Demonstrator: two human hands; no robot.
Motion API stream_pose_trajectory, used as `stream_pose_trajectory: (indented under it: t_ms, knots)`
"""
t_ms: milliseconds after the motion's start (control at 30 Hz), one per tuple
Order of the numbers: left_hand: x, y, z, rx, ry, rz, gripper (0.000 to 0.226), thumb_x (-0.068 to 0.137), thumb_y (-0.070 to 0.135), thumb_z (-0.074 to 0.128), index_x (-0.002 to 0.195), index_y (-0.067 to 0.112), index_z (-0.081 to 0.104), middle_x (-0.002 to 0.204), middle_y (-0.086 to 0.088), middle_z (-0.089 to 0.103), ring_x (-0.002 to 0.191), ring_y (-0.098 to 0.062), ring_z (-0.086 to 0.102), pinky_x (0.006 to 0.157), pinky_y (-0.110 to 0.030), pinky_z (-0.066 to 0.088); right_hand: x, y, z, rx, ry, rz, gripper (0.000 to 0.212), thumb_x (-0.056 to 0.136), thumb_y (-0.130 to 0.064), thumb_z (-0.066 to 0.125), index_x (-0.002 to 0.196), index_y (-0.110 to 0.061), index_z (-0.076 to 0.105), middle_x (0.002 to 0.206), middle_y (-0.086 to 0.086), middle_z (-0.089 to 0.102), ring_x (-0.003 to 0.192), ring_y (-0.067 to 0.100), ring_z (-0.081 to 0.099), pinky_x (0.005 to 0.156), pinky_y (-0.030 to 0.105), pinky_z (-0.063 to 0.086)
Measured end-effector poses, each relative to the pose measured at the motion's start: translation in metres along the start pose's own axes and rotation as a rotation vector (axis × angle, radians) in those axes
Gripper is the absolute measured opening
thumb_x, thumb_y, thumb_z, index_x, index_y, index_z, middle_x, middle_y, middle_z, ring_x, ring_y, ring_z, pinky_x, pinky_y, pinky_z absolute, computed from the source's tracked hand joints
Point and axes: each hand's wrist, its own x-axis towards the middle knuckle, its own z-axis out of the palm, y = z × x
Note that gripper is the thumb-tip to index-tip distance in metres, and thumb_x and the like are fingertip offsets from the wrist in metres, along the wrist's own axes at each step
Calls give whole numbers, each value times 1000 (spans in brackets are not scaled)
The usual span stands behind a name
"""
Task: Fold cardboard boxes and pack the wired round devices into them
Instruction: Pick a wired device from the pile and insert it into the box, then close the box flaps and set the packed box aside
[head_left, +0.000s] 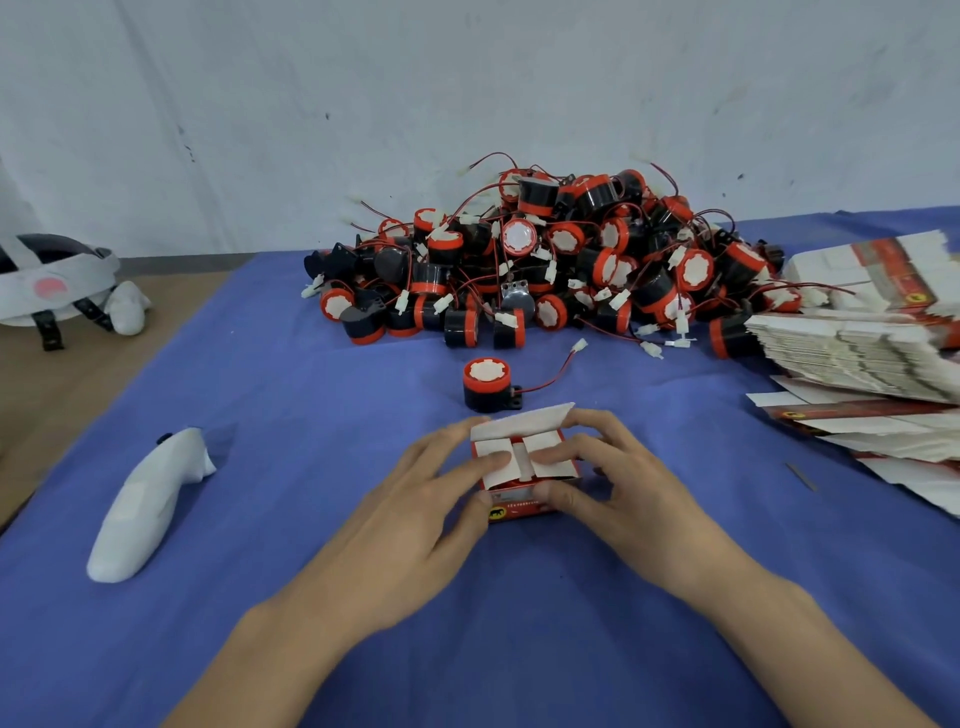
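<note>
Single head-worn wide view, facing forward-down, close over table (311, 571), wall (467, 78) beyond.

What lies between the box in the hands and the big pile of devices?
In the head view, one device stands on the blue cloth, close behind the box, its red wire running right. Up to the pile, the cloth is bare.

Small red-and-white box (519, 423) — top flaps part-folded; one round device (487, 384) just behind, pile (545, 260) beyond

Print on the small box (514, 508) is too blurred to read.
</note>
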Motion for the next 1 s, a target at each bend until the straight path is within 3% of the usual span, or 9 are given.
stream_pose_trajectory:
  t_ms: [167, 333, 400, 500, 633, 733, 867, 1000]
  knots:
    - [2, 0, -1, 50, 1, 19, 48, 99, 46, 32, 142, 33, 50, 153, 29, 23, 137, 9, 22, 98, -12, 36, 1, 6, -2, -19, 32, 35, 34, 76, -69, 60, 93, -39, 57, 127, -33, 45, 117, -1, 51, 84, 4, 37]
    - [1, -2, -3, 54, 33, 45, 42, 100, 41, 38, 136, 27, 57, 147, 25, 36, 132, 3, 33, 101, -13, 35, 0, 9, -2, 73, 47, 124, 40, 72, -62, 74, 86, -38, 45, 125, -37, 53, 110, -10, 51, 79, 20, 40]
    - [2, -3, -4, 58, 42, 54, 41, 100, 40, 40, 134, 27, 59, 146, 24, 41, 131, 0, 37, 101, -18, 41, 0, 10, -1, 114, 52, 169, 48, 66, -68, 74, 91, -41, 41, 123, -36, 56, 105, -9, 55, 78, 24, 44]
    - [3, -3, -5, 75, 65, 68, 36, 98, 37, 45, 126, 24, 64, 143, 19, 49, 129, -4, 42, 101, -21, 43, 0, 7, -2, 81, 28, 147, 58, 66, -75, 69, 113, -62, 38, 125, -33, 53, 104, -9, 57, 78, 22, 47]
    - [4, -1, -6, 70, 108, 95, 17, 96, 30, 56, 105, 22, 68, 132, 17, 58, 121, -3, 47, 98, -10, 36, -1, 7, -5, -25, -11, 27, 44, 77, -74, 59, 117, -57, 50, 129, -29, 48, 111, -1, 55, 78, 20, 47]
    - [4, 1, -6, 50, 112, 89, 1, 93, 23, 63, 93, 22, 63, 120, 17, 62, 116, -6, 51, 92, -18, 42, -1, 11, -5, -43, 0, 14, 40, 77, -72, 59, 112, -53, 53, 128, -28, 48, 108, 0, 55, 76, 18, 49]
    - [4, 2, -7, 28, 68, 24, 14, 87, 17, 69, 87, 25, 57, 119, 17, 63, 115, -1, 51, 90, -19, 43, -2, 14, -4, -74, -1, -11, 38, 75, -72, 57, 107, -51, 53, 129, -29, 46, 107, 3, 57, 77, 19, 51]
    - [1, 4, -11, -2, -9, -21, 13, 86, 31, 61, 83, 34, 49, 125, 22, 60, 122, 13, 42, 91, -3, 33, -3, 12, -6, -93, -21, -13, 29, 74, -72, 52, 99, -57, 49, 128, -34, 41, 104, 0, 56, 77, 24, 53]
